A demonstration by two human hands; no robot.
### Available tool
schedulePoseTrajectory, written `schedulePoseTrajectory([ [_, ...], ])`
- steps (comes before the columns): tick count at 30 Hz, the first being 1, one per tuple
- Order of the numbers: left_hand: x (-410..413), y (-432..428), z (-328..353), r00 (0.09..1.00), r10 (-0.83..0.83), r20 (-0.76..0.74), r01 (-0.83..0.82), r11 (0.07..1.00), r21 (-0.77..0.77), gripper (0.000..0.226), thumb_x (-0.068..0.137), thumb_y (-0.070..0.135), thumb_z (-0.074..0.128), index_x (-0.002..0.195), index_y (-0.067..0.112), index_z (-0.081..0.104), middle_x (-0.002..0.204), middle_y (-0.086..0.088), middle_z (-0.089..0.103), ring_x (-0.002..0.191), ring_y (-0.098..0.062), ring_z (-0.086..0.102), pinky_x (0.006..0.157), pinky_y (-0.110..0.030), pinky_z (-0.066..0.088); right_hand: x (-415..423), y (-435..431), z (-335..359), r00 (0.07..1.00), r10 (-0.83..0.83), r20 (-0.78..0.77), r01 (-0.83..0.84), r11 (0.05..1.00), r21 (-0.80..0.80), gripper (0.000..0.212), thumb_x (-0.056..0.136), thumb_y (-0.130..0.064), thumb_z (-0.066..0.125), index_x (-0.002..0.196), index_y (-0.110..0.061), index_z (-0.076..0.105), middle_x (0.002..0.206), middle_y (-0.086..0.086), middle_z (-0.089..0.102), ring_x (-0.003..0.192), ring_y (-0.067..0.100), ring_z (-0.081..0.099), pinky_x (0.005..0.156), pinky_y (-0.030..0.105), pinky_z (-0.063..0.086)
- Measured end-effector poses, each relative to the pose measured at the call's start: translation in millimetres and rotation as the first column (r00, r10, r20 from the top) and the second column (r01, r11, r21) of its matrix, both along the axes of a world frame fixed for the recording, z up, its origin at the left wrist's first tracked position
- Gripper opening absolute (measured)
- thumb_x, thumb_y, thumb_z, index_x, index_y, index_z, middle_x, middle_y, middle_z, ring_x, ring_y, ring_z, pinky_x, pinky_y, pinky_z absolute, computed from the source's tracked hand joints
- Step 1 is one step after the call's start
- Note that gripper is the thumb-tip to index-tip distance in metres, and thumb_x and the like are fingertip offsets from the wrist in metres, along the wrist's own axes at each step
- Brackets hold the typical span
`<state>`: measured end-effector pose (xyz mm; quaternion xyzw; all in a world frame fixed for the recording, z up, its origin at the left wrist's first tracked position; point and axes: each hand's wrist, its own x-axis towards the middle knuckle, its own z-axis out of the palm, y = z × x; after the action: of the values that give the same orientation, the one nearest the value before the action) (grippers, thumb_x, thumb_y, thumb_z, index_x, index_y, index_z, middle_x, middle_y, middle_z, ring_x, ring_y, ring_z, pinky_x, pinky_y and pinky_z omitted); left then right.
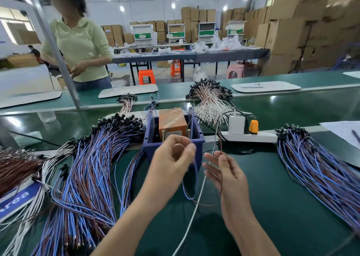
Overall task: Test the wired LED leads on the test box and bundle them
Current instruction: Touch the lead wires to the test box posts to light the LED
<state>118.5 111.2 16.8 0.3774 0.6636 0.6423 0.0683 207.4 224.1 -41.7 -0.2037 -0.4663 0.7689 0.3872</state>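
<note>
**Workstation, head view.** The green tabletop [272, 207] fills the lower two thirds of the frame.

- **Heaps.** A broad heap of blue-and-brown wired LED leads with black caps [87, 168] fans across the lower left. A second blue-and-brown heap [321, 170] lies at the right edge. A smaller heap of white-and-brown leads [210, 103] sits at upper centre.
- **Hands and test station.** At centre, the left hand [173, 158] and right hand [224, 170] hover just in front of a dark blue plastic bin [196, 138]. In the bin stands the orange test box [171, 123], with two upright brass posts [163, 137] at its near side.
- **Power.** A white power strip [251, 137] with a white charger and an orange plug lies right of the bin.
- **Piece under test.** The single blue-and-brown lead [195, 177] hangs as a loop between the hands, in front of the posts and apart from them.
- **Grip, left.** Thumb and forefinger pinch one end of the lead, with the other fingers curled.
- **Grip, right.** Thumb and forefinger narrowly pinch the brown strand, with the remaining fingers loose. A thin white cord [200, 189] runs past them toward the bottom edge.
- **Judged risks.**
  - The slack loop may catch on the bin rim or tangle with the white cord as the ends rise to the posts.
  - So fine a pinch may let a strand slip.
  - Both ends on one post, or a missed post, would give a false fail.
  - With heaps on either side, a tested lead may drop among untested ones.
</note>
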Motion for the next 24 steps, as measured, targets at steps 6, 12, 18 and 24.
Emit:
schedulePoseTrajectory([
  [6, 27, 46, -4, 0.993, -0.115, -0.009, 0.114, 0.991, -0.066, 0.010, 0.097, 0.020, 0.067, 0.091, 0.027, 0.063, 0.078, 0.009, 0.068, 0.064, 0.002, 0.058, 0.057, -0.010, 0.046, 9, 9, 9, 0.997, -0.072, 0.025, 0.071, 0.997, 0.041, 0.021, 0.105, -0.028, 0.052, 0.110, -0.018, 0.069, 0.100, 0.012, 0.075, 0.087, 0.026, 0.069, 0.070, 0.031, 0.057],
  [12, 39, 45, -43, 0.947, -0.320, 0.007, 0.305, 0.895, -0.326, 0.017, 0.105, 0.043, 0.047, 0.121, 0.041, 0.053, 0.105, 0.027, 0.068, 0.095, 0.006, 0.065, 0.082, -0.011, 0.047, 23, 32, 6, 0.995, -0.074, 0.066, 0.075, 0.997, -0.011, 0.032, 0.107, -0.036, 0.044, 0.105, -0.030, 0.076, 0.067, -0.006, 0.049, 0.057, 0.009, 0.044, 0.051, 0.023, 0.042],
  [18, 26, 30, -52, 0.893, -0.434, -0.117, 0.338, 0.820, -0.462, 0.023, 0.103, 0.052, 0.043, 0.114, 0.043, 0.062, 0.069, 0.010, 0.052, 0.061, -0.007, 0.044, 0.057, -0.028, 0.038, 32, 52, 16, 0.991, -0.130, -0.011, 0.130, 0.991, 0.005, 0.025, 0.109, -0.023, 0.042, 0.102, -0.015, 0.065, 0.064, -0.005, 0.053, 0.051, 0.010, 0.049, 0.059, 0.027, 0.044],
  [24, 18, 40, -14, 0.798, -0.517, -0.309, 0.284, 0.775, -0.565, 0.022, 0.104, 0.049, 0.045, 0.107, 0.039, 0.065, 0.060, 0.013, 0.047, 0.052, -0.006, 0.038, 0.051, -0.019, 0.029, 59, 82, 40, 0.942, -0.326, -0.085, 0.327, 0.945, 0.003, 0.023, 0.108, -0.023, 0.045, 0.098, -0.019, 0.066, 0.064, -0.008, 0.066, 0.053, 0.006, 0.060, 0.051, 0.018, 0.051],
])
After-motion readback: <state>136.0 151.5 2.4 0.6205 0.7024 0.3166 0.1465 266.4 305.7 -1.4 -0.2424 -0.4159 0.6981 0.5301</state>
